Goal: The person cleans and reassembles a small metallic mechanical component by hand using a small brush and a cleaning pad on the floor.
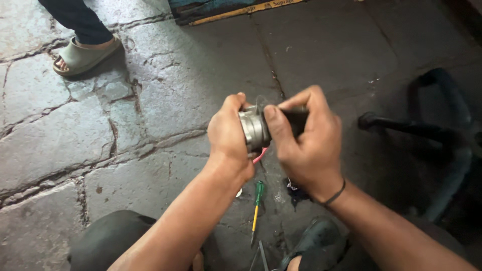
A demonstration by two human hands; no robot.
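Note:
My left hand [228, 135] and my right hand [304, 143] together grip a small metal cylindrical part [253, 129] with a ribbed silver body and a dark black end [297, 120]. The left hand wraps the silver end. Over the dark end curl my right hand's fingers, with the thumb pressed against the silver body. A thin pink wire [260, 155] hangs below the part. Both hands are held above the stone floor, over my knees.
A screwdriver [257, 203] with green handle and yellow shaft lies on the cracked stone floor [150, 100] below my hands. Another person's foot in a pale sandal [83, 54] stands at the upper left. A dark curved frame [442, 125] sits at right.

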